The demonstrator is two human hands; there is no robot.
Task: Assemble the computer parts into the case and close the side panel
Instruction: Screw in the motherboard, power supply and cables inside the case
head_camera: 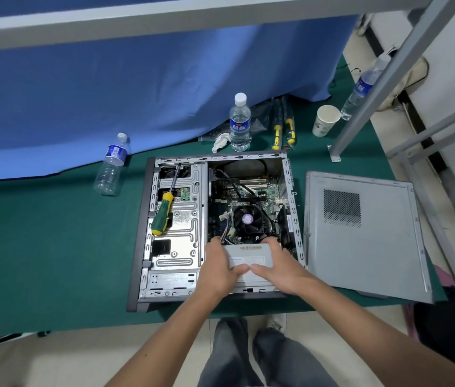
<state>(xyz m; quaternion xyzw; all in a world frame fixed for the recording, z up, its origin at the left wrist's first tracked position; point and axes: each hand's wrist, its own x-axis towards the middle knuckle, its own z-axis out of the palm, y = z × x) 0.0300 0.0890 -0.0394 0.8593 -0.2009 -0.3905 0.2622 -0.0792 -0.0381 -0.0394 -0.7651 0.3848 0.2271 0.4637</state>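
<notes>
I see the case [215, 227] lying open on the green desk [53, 247]. Both hands hold the grey PSU [248, 258] in the case's near right corner — left hand [218, 268] and right hand [279, 268] each curl fingers over its far edge, thumbs on top. Side panel [366, 236] lies just right of the case; screwdriver [163, 206] rests on the drive cage.

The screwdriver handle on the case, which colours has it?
Green and yellow screwdriver handle, in the head view.

Bright, even light – soft shadows, sharp centre, wide-angle bending at edges.
</notes>
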